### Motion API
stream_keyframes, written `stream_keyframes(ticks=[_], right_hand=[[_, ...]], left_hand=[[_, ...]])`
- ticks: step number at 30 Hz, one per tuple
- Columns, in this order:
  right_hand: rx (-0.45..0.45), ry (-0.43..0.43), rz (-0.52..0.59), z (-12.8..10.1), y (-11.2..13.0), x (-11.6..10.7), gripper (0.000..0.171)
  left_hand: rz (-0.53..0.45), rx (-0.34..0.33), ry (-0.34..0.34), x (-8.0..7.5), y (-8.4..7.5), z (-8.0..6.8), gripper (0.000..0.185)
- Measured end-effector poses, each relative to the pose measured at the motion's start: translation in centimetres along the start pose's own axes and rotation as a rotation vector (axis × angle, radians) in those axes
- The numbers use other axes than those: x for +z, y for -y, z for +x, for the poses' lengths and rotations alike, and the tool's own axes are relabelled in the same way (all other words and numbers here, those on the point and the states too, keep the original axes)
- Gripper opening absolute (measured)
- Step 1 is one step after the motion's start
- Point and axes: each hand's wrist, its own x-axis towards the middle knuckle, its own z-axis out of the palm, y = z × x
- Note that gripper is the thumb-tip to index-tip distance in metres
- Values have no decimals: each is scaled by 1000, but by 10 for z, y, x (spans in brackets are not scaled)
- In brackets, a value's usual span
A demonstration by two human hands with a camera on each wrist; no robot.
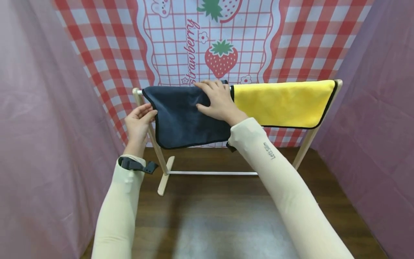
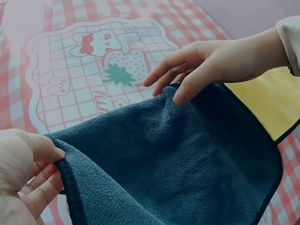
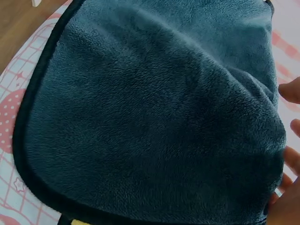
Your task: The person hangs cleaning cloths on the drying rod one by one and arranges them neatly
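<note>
A dark blue-grey towel [image 1: 191, 118] with black edging hangs over the top rail of a wooden rack, on its left part. My left hand [image 1: 138, 120] pinches the towel's left edge between thumb and fingers, just below the rail; the left wrist view shows the thumb [image 2: 55, 153] on the edging. My right hand [image 1: 217, 99] rests at the towel's top with fingers spread over the rail line and thumb on the front face. A small crease runs beside that thumb in the left wrist view. The right wrist view shows the right hand's fingers [image 3: 291, 159] along the towel's top fold.
A yellow towel [image 1: 284, 104] with black edging hangs on the rail's right part. The rack has wooden legs [image 1: 305, 147] and a white lower bar [image 1: 210, 173] above a brown floor [image 1: 207, 216]. Behind hangs a red-checked strawberry cloth [image 1: 113, 43], with pinkish curtains [image 1: 38, 126] at both sides.
</note>
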Motion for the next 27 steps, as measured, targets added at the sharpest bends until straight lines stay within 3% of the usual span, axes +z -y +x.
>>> stream_keyframes(ticks=[6,17,23,27], right_hand=[[-71,-111,54,-5,-5,4,55],[-231,-392,297,-14,-19,4,40],[-215,-530,395,-24,-26,-5,39],[-147,-642,456,-34,-33,-7,36]], left_hand=[[-11,16,13,2,0,0,22],[-11,23,11,6,-6,-2,23],[-14,21,15,8,-9,-4,24],[-23,23,13,8,-11,-6,23]])
